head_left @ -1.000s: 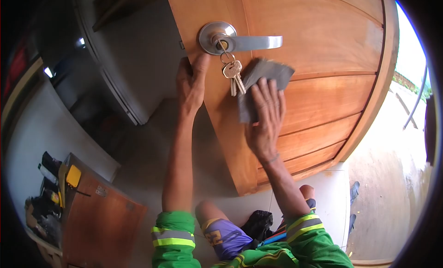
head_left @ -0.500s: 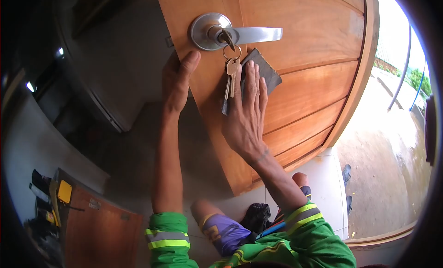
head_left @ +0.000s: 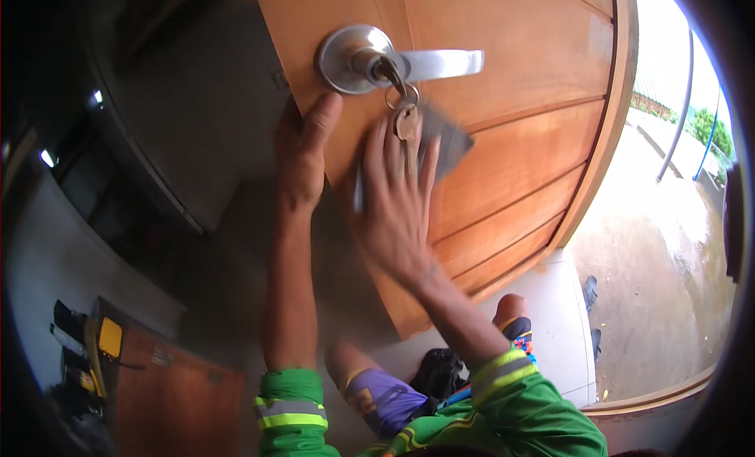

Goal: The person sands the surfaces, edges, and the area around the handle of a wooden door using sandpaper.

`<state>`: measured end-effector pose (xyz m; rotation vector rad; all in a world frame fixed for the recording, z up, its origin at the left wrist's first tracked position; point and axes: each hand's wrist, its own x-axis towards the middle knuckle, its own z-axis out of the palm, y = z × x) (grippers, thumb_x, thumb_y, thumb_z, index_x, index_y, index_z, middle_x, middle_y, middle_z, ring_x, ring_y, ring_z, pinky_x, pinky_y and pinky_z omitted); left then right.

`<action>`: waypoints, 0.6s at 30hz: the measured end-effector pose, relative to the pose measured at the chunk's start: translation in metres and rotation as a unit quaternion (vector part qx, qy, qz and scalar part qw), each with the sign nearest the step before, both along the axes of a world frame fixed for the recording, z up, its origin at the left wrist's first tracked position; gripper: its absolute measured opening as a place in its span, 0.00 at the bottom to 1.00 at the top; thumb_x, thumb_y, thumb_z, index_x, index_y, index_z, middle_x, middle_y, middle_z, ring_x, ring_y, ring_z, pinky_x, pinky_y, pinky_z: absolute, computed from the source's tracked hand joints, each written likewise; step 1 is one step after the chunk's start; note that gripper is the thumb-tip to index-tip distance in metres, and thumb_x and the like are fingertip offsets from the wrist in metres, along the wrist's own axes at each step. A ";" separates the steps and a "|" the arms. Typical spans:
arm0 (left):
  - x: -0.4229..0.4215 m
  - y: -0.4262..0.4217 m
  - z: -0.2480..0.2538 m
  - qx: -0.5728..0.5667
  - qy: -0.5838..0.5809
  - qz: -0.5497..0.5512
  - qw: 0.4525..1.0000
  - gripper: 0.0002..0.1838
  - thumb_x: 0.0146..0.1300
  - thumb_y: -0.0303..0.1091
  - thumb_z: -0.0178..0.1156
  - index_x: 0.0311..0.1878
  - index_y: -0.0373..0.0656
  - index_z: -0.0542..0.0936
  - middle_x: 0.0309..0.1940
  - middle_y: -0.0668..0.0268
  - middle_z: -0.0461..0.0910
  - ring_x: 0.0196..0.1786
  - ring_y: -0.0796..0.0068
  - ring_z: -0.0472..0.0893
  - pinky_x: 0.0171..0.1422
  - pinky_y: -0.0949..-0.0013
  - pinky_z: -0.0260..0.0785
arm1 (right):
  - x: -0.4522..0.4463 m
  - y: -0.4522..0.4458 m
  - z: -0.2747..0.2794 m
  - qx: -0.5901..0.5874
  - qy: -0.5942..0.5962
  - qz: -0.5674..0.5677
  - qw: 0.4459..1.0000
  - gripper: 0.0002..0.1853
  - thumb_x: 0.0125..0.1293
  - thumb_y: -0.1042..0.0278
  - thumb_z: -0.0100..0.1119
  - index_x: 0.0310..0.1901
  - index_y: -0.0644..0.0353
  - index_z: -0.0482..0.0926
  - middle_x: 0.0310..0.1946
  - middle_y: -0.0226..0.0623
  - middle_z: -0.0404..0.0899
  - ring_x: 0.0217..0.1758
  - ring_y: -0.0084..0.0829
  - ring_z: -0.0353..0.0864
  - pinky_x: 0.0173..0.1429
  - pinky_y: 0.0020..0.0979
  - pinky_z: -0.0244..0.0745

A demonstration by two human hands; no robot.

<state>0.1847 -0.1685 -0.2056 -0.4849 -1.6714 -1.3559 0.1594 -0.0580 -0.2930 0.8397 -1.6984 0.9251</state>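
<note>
A wooden door (head_left: 511, 166) stands open in front of me, with a silver lever handle (head_left: 440, 64) near its edge. My left hand (head_left: 307, 154) grips the door's edge below the handle, thumb on the near face and fingers hidden behind. Pressed flat against the wood under my right hand (head_left: 397, 213) is a dark grey sheet of sandpaper (head_left: 450, 146), blurred by motion; the fingers lie stretched over it. A key sits in the handle's lock, and more keys (head_left: 407, 130) dangle from its ring in front of my right fingers.
At lower left, a brown wooden panel (head_left: 177, 394) stands beside a yellow tape measure (head_left: 111, 337) and several tools. A black bag (head_left: 438, 370) lies near my legs. Dark slippers (head_left: 591, 293) are outside the doorway on the right, on wet-looking concrete (head_left: 645, 300).
My right hand has slid down and left across the door with the sandpaper. The hanging keys have swung and now overlap the fingers. My left hand keeps its hold on the edge.
</note>
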 end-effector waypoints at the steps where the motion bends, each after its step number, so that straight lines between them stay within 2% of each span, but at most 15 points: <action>1: 0.001 0.001 -0.001 -0.011 0.005 0.005 1.000 0.27 0.77 0.45 0.61 0.66 0.30 0.74 0.59 0.61 0.78 0.61 0.74 0.77 0.69 0.67 0.68 | 0.000 -0.003 -0.015 0.005 0.010 -0.007 1.000 0.44 0.65 0.62 0.66 0.79 0.67 0.57 0.80 0.66 0.52 0.86 0.62 0.45 0.84 0.65 0.33; 3: 0.003 -0.001 -0.001 -0.024 0.007 0.014 1.000 0.26 0.78 0.44 0.60 0.66 0.30 0.74 0.59 0.61 0.79 0.61 0.76 0.76 0.69 0.68 0.67 | 0.006 0.002 -0.021 0.022 0.021 -0.023 0.999 0.44 0.65 0.63 0.66 0.79 0.67 0.58 0.80 0.66 0.53 0.86 0.62 0.47 0.84 0.66 0.34; 4: 0.001 -0.002 -0.004 -0.028 0.013 0.007 1.000 0.26 0.78 0.44 0.60 0.66 0.31 0.74 0.59 0.61 0.79 0.61 0.76 0.76 0.69 0.68 0.67 | 0.003 0.007 -0.021 0.007 -0.010 0.010 1.000 0.43 0.64 0.66 0.66 0.78 0.69 0.58 0.79 0.63 0.56 0.86 0.61 0.49 0.84 0.66 0.34; 7: -0.002 -0.008 -0.005 -0.018 0.007 0.010 1.000 0.25 0.79 0.46 0.59 0.63 0.32 0.76 0.56 0.63 0.79 0.59 0.78 0.75 0.68 0.69 0.67 | -0.010 0.012 0.035 -0.067 0.035 0.041 0.996 0.43 0.65 0.67 0.66 0.79 0.69 0.58 0.78 0.60 0.60 0.85 0.61 0.50 0.84 0.65 0.34; 8: -0.002 -0.008 -0.006 -0.011 -0.005 0.013 1.000 0.24 0.79 0.46 0.59 0.62 0.33 0.76 0.55 0.64 0.79 0.58 0.78 0.75 0.67 0.69 0.67 | -0.007 0.006 0.040 -0.088 0.035 0.048 0.994 0.42 0.65 0.67 0.65 0.79 0.68 0.59 0.78 0.58 0.62 0.86 0.58 0.51 0.85 0.64 0.33; 11: -0.002 -0.010 -0.004 0.001 -0.007 0.010 1.000 0.23 0.79 0.47 0.59 0.60 0.33 0.77 0.55 0.64 0.79 0.58 0.79 0.75 0.67 0.69 0.68 | 0.003 -0.009 -0.022 0.001 0.022 0.030 0.999 0.40 0.62 0.72 0.61 0.77 0.70 0.62 0.80 0.59 0.59 0.86 0.55 0.51 0.85 0.66 0.34; 12: -0.002 -0.010 -0.006 0.003 -0.007 0.009 1.000 0.23 0.79 0.47 0.59 0.60 0.33 0.77 0.54 0.65 0.79 0.57 0.79 0.75 0.67 0.69 0.68 | 0.007 -0.007 -0.026 0.020 0.011 0.021 1.000 0.37 0.64 0.74 0.57 0.77 0.68 0.64 0.80 0.57 0.59 0.86 0.56 0.50 0.85 0.67 0.32; 13: -0.002 -0.011 -0.007 0.005 -0.007 0.005 1.000 0.23 0.79 0.47 0.59 0.60 0.33 0.77 0.54 0.65 0.79 0.57 0.79 0.75 0.67 0.69 0.68 | 0.003 -0.007 -0.025 -0.001 0.008 0.031 0.999 0.36 0.65 0.74 0.55 0.76 0.68 0.64 0.80 0.56 0.59 0.86 0.57 0.49 0.84 0.67 0.32; 15: -0.002 -0.012 -0.006 0.001 -0.011 -0.005 1.000 0.23 0.79 0.47 0.59 0.59 0.34 0.77 0.54 0.65 0.79 0.57 0.79 0.75 0.66 0.70 0.68 | 0.006 -0.001 0.014 -0.048 -0.009 0.045 0.998 0.33 0.67 0.73 0.53 0.75 0.68 0.66 0.80 0.55 0.58 0.86 0.58 0.49 0.84 0.68 0.31; 16: -0.002 -0.014 -0.006 0.003 -0.014 -0.009 1.000 0.23 0.79 0.47 0.59 0.59 0.34 0.77 0.53 0.65 0.79 0.57 0.79 0.75 0.66 0.70 0.68 | 0.004 -0.001 0.039 -0.083 0.007 0.022 0.996 0.44 0.64 0.70 0.66 0.80 0.67 0.57 0.81 0.60 0.56 0.86 0.54 0.51 0.84 0.66 0.34; 18: -0.001 -0.015 -0.006 0.004 -0.022 -0.010 1.000 0.23 0.79 0.47 0.59 0.58 0.34 0.77 0.53 0.66 0.79 0.56 0.79 0.75 0.66 0.70 0.68 | 0.006 -0.011 0.024 -0.074 -0.002 0.005 0.997 0.44 0.64 0.71 0.64 0.80 0.68 0.56 0.81 0.60 0.54 0.86 0.56 0.50 0.84 0.66 0.33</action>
